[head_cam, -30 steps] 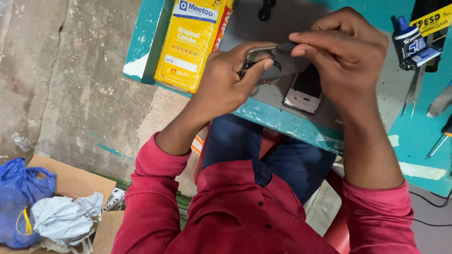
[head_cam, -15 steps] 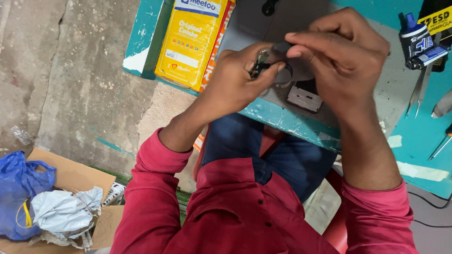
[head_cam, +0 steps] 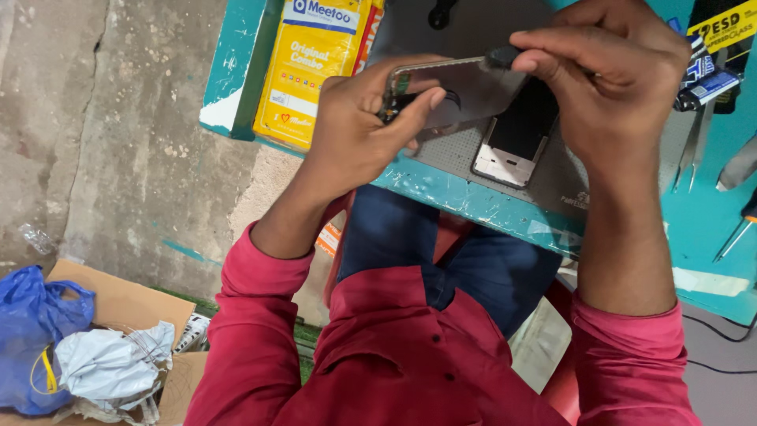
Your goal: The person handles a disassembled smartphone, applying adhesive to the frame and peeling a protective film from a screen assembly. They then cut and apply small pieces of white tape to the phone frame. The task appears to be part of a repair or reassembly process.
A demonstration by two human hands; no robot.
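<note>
Overhead, left hand [head_cam: 355, 130] and right hand [head_cam: 611, 79] pinch thin grey phone panel [head_cam: 465, 87] above grey work mat [head_cam: 552, 181], fingers closed on its edges.

We see a yellow box [head_cam: 315, 67] with a blue label on the table's left edge, and a yellow-black label [head_cam: 721, 25] top right.

A yellow box [head_cam: 315, 71], tweezers [head_cam: 694, 154], probably a screwdriver [head_cam: 737, 229], blue bag [head_cam: 35, 339].
</note>
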